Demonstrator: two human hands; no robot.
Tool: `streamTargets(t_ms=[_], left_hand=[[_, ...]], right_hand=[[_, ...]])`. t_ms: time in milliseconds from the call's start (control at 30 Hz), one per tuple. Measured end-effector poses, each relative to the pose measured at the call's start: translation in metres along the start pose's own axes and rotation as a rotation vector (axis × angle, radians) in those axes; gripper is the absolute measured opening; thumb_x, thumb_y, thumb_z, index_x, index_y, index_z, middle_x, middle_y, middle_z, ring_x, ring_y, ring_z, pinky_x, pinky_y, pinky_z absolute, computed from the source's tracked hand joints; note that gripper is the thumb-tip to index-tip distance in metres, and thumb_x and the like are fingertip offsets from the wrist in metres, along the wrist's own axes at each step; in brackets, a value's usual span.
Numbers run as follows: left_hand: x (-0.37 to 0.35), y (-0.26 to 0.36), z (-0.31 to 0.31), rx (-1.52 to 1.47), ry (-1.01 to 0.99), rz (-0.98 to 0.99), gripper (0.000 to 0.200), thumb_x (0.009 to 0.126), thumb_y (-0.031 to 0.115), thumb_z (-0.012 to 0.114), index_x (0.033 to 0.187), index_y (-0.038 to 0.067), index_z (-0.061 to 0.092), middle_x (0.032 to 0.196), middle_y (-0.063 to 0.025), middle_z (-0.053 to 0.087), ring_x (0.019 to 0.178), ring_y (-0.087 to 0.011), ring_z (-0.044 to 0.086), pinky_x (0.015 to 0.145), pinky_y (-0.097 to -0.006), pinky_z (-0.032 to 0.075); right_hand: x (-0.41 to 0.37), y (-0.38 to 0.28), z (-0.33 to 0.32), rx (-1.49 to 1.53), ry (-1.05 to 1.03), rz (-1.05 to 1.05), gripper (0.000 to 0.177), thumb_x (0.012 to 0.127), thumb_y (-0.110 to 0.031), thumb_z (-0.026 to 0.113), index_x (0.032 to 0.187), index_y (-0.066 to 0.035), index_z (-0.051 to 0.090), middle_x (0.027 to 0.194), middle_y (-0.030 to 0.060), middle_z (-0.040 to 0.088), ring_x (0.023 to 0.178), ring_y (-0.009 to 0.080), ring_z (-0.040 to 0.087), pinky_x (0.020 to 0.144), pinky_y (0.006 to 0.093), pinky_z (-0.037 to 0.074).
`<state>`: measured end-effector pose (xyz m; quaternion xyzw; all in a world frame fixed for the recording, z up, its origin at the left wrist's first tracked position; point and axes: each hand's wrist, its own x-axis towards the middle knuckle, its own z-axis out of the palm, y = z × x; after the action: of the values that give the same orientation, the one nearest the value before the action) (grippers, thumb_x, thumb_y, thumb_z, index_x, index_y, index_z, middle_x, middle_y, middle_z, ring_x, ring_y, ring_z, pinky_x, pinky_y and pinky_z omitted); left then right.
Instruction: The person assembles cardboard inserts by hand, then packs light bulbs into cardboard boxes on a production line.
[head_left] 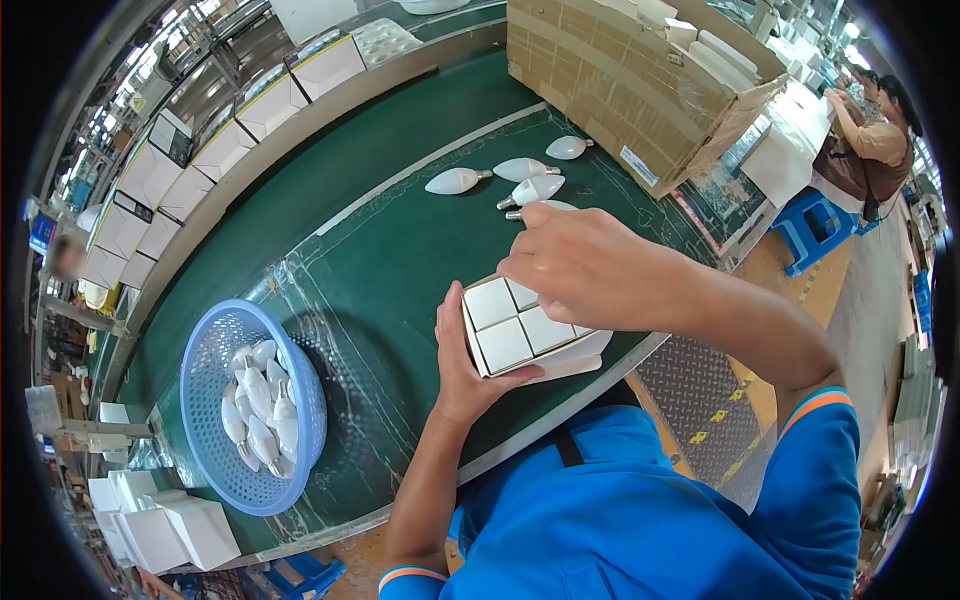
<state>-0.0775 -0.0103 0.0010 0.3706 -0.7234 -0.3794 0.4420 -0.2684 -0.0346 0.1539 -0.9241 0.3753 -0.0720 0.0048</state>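
- Left hand [468, 365]: clasped around the near side of the box pack [515, 328], at the front edge of the bench [400, 250].
- Right hand [580, 265]: fingers curled down onto the box pack; grip not discernible.
- Loose bulbs [455, 181]: lying beyond the box pack, near the cardboard carton [620, 90].
- Blue basket [205, 370]: holding bulbs, at the left front corner.

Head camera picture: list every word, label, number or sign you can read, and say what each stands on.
Nothing is legible.
The white label on the cardboard box: print too small to read.
The white boxes in the left hand: blank.
The yellow floor marks: too blurred to read.
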Motion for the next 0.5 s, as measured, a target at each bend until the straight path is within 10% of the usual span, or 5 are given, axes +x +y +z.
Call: streamTargets(t_ms=[500], left_hand=[[0.002, -0.001, 0.002, -0.058, 0.046, 0.036, 0.123, 0.042, 0.031, 0.091, 0.139, -0.001, 0.021, 0.122, -0.015, 0.044, 0.111, -0.0327, 0.044, 0.095, -0.042, 0.031]], right_hand=[[0.013, -0.012, -0.002, -0.2, -0.074, -0.129, 0.01, 0.066, -0.008, 0.063, 0.071, 0.0, 0.062, 0.068, 0.0092, 0.062, 0.08, 0.0225, 0.057, 0.061, 0.032, 0.052]])
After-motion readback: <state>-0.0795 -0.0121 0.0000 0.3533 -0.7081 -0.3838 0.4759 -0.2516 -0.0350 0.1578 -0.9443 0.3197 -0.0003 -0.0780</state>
